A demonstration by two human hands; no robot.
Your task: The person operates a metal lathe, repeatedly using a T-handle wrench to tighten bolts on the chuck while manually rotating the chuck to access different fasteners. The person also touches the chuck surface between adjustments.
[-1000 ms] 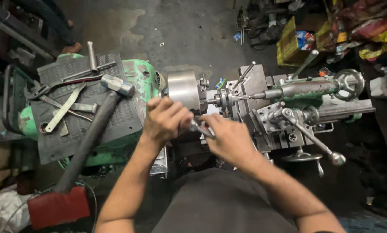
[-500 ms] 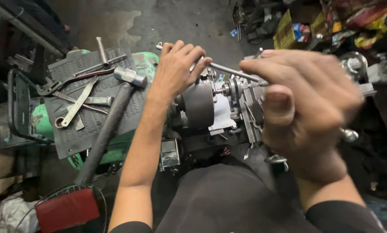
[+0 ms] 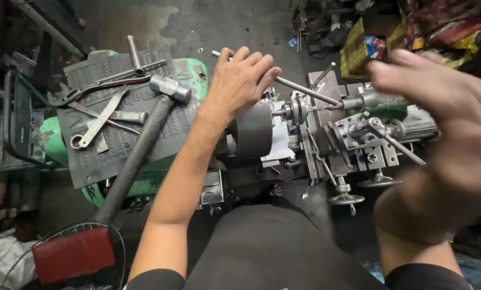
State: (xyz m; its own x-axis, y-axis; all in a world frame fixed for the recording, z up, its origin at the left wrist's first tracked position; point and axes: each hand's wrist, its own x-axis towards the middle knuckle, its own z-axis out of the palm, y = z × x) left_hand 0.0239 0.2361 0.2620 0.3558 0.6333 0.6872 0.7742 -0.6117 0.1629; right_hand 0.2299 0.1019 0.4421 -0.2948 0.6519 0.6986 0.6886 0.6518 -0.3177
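Left of the lathe chuck point(image 3: 254, 131), a black rubber mat point(image 3: 90, 161) holds wrenches point(image 3: 98, 121) and a big hammer point(image 3: 144, 145). The left hand point(image 3: 240, 80) rests on top of the chuck, fingers curled around a long metal rod point(image 3: 305, 90) that sticks out past it on both sides. Right of the chuck sit the lathe's levers point(image 3: 393, 140). The right hand point(image 3: 439, 123) is up close and blurry, fingers spread, holding nothing.
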